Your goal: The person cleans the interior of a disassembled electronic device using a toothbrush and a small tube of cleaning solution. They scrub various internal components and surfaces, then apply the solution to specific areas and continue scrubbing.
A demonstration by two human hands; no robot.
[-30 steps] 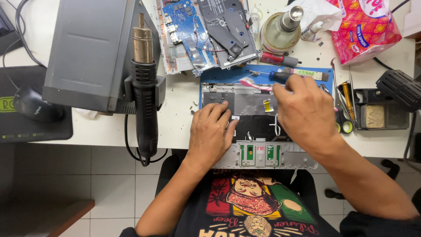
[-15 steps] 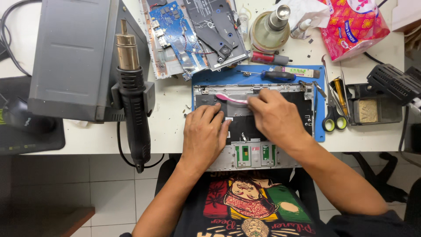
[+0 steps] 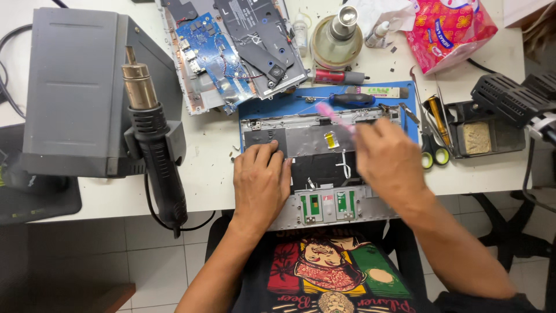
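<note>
While left hand steadies laptop base — pink packet sits far-right.

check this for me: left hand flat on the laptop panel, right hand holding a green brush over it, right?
Not quite. The head view shows the left hand flat on the laptop panel, but the brush in the right hand is pink, not green.

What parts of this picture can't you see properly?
- Head view: the pink tool in the right hand is motion-blurred; its kind is unclear.
- The laptop panel is partly covered by the left hand and the right hand.
- The grey box shows only its top.
- The black stand is cut off by the right edge.
</note>
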